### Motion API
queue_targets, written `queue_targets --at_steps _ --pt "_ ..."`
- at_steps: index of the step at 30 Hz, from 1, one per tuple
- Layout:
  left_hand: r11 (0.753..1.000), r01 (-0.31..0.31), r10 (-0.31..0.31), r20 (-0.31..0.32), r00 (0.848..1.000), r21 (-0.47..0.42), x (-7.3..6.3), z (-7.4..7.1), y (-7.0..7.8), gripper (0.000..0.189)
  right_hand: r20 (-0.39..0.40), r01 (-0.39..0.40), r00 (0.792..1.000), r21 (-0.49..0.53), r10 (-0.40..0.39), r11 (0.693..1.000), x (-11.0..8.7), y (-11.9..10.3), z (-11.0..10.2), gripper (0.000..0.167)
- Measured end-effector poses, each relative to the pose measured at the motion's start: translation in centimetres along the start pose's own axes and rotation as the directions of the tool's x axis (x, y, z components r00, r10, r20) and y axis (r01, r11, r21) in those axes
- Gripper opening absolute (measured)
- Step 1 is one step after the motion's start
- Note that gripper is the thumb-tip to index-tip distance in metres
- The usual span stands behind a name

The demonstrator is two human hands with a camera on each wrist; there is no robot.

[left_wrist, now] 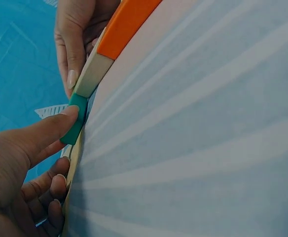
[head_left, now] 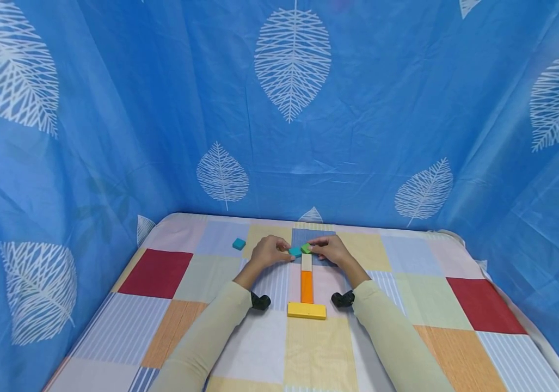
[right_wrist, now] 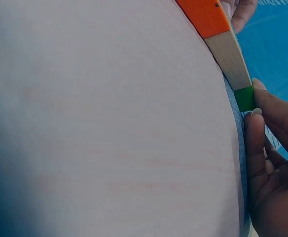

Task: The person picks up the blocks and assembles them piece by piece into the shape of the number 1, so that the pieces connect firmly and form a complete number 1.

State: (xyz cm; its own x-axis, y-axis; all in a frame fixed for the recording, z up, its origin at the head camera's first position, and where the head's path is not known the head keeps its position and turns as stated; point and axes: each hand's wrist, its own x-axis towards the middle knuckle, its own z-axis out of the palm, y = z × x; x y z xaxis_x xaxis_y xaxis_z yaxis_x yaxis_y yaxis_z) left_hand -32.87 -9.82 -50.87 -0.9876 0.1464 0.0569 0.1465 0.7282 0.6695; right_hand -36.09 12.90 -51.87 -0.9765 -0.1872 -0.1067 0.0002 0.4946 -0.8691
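My left hand [head_left: 267,253] pinches a teal block [head_left: 295,252] between thumb and fingers at the far end of a row of blocks. From the other side, my right hand [head_left: 333,250] holds a small green block [head_left: 306,248] by its edge. Both pieces sit at the top of a plain wooden block [head_left: 306,263], one slanting to each side. Below that, an orange block [head_left: 307,287] runs lengthwise toward a yellow block [head_left: 306,311] lying crosswise. In the left wrist view the thumb presses on the teal block's face; the right wrist view shows fingertips at the green block [right_wrist: 245,99].
Off to the left of my left hand lies another teal block [head_left: 239,244]. A patchwork cloth [head_left: 230,343] covers the surface, and a blue curtain [head_left: 357,136] with white leaf prints hangs behind and at both sides. Dark wrist cameras [head_left: 260,301] show near each cuff.
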Motion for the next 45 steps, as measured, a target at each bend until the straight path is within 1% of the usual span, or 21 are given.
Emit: queue_targets --at_steps 5,18,24,31,37,45 --pt "1.000 0.025 -0.025 -0.012 1.000 0.016 0.04 0.13 0.16 0.032 0.004 -0.002 1.000 0.000 0.002 1.000 0.07 -0.03 0.00 0.031" --pt "0.999 0.024 -0.024 -0.012 1.000 0.043 0.18 0.25 0.16 0.034 0.014 0.015 1.000 0.012 -0.015 1.000 0.03 0.00 -0.07 0.031" --pt "0.999 0.014 -0.013 -0.018 1.000 0.034 0.10 0.29 0.24 0.034 0.015 0.015 1.000 0.000 -0.015 1.000 0.00 -0.02 -0.13 0.032" --pt "0.999 0.028 -0.027 -0.023 0.999 0.040 0.08 0.48 0.33 0.035 0.006 0.006 1.000 -0.001 -0.006 1.000 -0.06 0.04 -0.03 0.032" --pt "0.999 0.027 -0.027 -0.019 0.999 0.040 -0.01 0.49 0.40 0.036 0.006 0.004 1.000 -0.004 -0.004 1.000 -0.08 0.15 0.01 0.032" --pt "0.999 0.031 -0.031 -0.011 0.999 0.017 0.04 0.31 0.15 0.035 0.010 0.008 1.000 -0.020 -0.008 1.000 0.14 0.26 -0.19 0.032"
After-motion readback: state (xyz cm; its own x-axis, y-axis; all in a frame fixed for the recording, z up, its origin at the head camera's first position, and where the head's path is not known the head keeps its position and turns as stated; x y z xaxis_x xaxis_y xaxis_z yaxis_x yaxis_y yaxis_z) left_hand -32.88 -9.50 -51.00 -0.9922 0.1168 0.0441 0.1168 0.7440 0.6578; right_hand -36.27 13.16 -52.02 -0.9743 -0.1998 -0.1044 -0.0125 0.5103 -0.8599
